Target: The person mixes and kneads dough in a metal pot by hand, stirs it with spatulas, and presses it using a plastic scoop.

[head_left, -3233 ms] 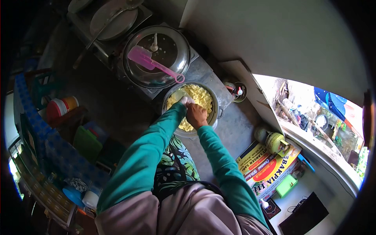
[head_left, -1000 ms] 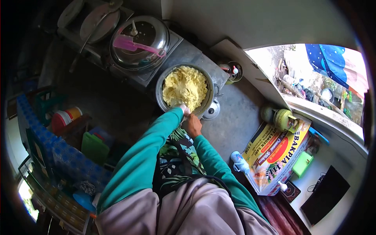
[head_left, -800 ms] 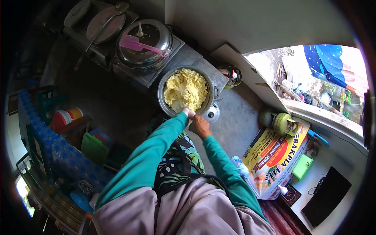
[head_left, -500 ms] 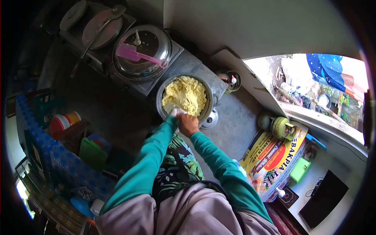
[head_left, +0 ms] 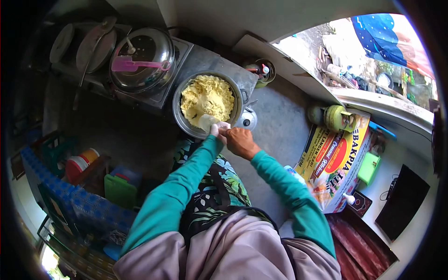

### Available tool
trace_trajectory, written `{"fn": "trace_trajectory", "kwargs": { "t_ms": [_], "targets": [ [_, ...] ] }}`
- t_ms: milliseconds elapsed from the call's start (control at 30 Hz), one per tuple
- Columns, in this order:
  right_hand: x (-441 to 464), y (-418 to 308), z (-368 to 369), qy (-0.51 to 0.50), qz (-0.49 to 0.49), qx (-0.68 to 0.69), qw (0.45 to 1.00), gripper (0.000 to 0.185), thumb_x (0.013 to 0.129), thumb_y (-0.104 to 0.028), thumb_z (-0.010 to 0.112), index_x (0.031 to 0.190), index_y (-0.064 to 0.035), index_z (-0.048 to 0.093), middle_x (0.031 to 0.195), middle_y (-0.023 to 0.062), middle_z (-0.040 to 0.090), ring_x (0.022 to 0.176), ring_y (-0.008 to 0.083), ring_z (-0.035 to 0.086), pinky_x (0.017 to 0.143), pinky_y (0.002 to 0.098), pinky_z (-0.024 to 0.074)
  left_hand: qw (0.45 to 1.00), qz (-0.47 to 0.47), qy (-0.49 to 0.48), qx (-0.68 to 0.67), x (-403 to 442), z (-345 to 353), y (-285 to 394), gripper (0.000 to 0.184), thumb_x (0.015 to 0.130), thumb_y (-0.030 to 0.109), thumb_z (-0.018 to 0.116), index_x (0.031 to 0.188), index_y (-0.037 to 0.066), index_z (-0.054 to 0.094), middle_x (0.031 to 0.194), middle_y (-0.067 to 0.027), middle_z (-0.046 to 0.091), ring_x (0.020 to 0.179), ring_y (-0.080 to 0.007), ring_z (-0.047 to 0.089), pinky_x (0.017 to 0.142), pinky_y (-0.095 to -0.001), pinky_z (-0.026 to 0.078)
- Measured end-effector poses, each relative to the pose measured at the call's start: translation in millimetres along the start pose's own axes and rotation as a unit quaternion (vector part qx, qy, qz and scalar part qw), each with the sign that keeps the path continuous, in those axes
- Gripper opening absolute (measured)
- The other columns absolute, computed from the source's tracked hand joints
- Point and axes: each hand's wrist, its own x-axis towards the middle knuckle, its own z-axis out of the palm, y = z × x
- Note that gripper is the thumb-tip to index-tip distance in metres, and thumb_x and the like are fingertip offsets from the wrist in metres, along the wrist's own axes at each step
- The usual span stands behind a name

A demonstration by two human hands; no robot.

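A wide metal pot (head_left: 237,103) holds a crumbly yellow mash (head_left: 208,96). At the pot's near rim, my left hand (head_left: 220,127), which looks whitish as if thinly gloved, is closed around a pale spatula (head_left: 206,122). The spatula's flat end rests in the near side of the mash. My right hand (head_left: 241,142) is closed against my left one, apparently on the same handle; most of that handle is hidden by my fingers. Both hands sit just above the pot's edge.
Left of the pot, a pink spatula (head_left: 133,64) lies on a large lidded pan (head_left: 156,81) on the stove. A small metal lid (head_left: 247,120) is right of the pot. Farther right stand a green gas cylinder (head_left: 337,118) and a printed carton (head_left: 333,163). A blue-covered table (head_left: 88,198) is at left.
The view has shifted, so the pot appears farther left and higher. My right hand has swung outward to the right, its wrist farther from my left, while both hands stay together at the rim.
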Motion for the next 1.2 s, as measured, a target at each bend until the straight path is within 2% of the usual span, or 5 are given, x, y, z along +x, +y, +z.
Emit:
{"fn": "trace_trajectory", "kwargs": {
  "t_ms": [533,767,933,1133,1200],
  "targets": [
    [12.8,4.2,133.5,0.114,0.309,0.266,0.906,0.034,0.068,-0.018,0.055,0.102,-0.0125,0.059,0.086,0.0202,0.059,0.082,0.0344,0.058,0.070,0.0431,0.0453,0.774,-0.203,-0.036,0.598,87.0,-40.5,10.3,0.025,0.070,0.023,0.047,0.069,0.001,0.059,0.062,-0.0084,0.058,0.053,-0.0223,0.051,0.053,-0.0315,0.042],
    [2.9,27.7,53.6,0.034,0.089,0.036,0.995,0.024,0.078,-0.026,0.046,0.075,-0.0068,0.061,0.073,0.0139,0.062,0.066,0.0289,0.062,0.052,0.0401,0.0475,0.982,-0.100,-0.021,0.156,41.3,-15.3,-18.8,0.024,0.070,0.021,0.048,0.069,0.001,0.060,0.064,-0.0089,0.059,0.053,-0.0223,0.052,0.053,-0.0319,0.042],
    [45.5,-2.5,99.4,0.018,0.047,-0.042,0.998,0.018,0.071,-0.015,0.048,0.072,-0.0044,0.062,0.071,0.0126,0.062,0.062,0.0260,0.062,0.046,0.0382,0.0480,0.979,-0.165,-0.106,0.063,24.0,-42.5,11.7,0.023,0.069,0.021,0.049,0.070,0.000,0.060,0.065,-0.0092,0.060,0.052,-0.0223,0.052,0.053,-0.0321,0.042],
    [26.9,-11.4,97.7,0.010,0.293,0.309,0.905,0.036,0.066,-0.020,0.060,0.100,-0.0060,0.059,0.083,0.0236,0.058,0.080,0.0353,0.058,0.067,0.0417,0.0457,0.771,-0.418,-0.262,0.404,210.8,-175.1,-22.2,0.023,0.068,0.019,0.050,0.070,0.000,0.061,0.066,-0.0096,0.060,0.052,-0.0223,0.052,0.053,-0.0325,0.042],
    [22.7,-37.3,106.3,0.064,0.331,0.373,0.864,0.040,0.066,-0.018,0.061,0.105,-0.0065,0.057,0.084,0.0256,0.058,0.080,0.0369,0.057,0.069,0.0431,0.0451,0.692,-0.334,-0.146,0.623,113.3,-98.0,31.4,0.021,0.067,0.017,0.051,0.070,0.000,0.063,0.072,-0.0120,0.062,0.051,-0.0225,0.052,0.051,-0.0337,0.042]
  ]
}}
